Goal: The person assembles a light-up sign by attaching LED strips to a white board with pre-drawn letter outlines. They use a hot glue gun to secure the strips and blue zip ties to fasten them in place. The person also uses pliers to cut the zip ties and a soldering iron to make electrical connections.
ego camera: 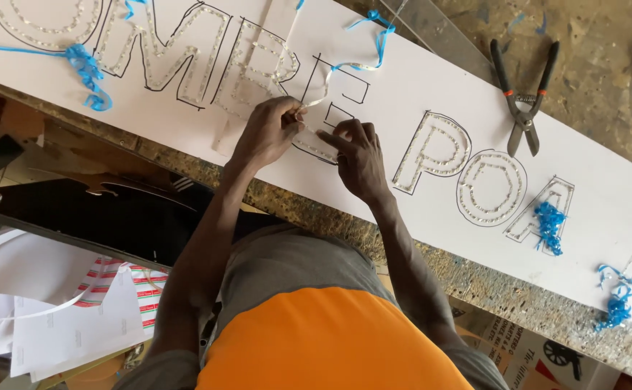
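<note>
a long white board [417, 79] lies on a rough speckled table [475, 278]. big letters are drawn on the board in black lines, and shiny little light strips fill the letters. all places here are told from the board.

the left hand [269, 130] is over the near edge of the board, about the middle of it. its fingers are pinched tight on a thin shiny strip [321, 96]. the strip goes up from the pinch and bends away across the board, and its far end has a blue peel [374, 32] curling off it. the right hand [356, 155] is just beside the left hand, also by the near edge. one finger points at the pinch and presses down on the strip where it lies on the board. this hand is not closed around anything; it only pushes with its fingertips.

black pliers [522, 97] with orange marks lie at the far edge of the board, partly on it, well apart from the hands. curly blue scraps [88, 72] sit on the board to one end. more blue scraps [549, 225] sit on a letter toward the other end, and another bunch [616, 300] lies near that end's near edge.

below the board's near edge is the person's orange shirt [330, 339]. white paper sheets [63, 318] lie lower down, off the board.
</note>
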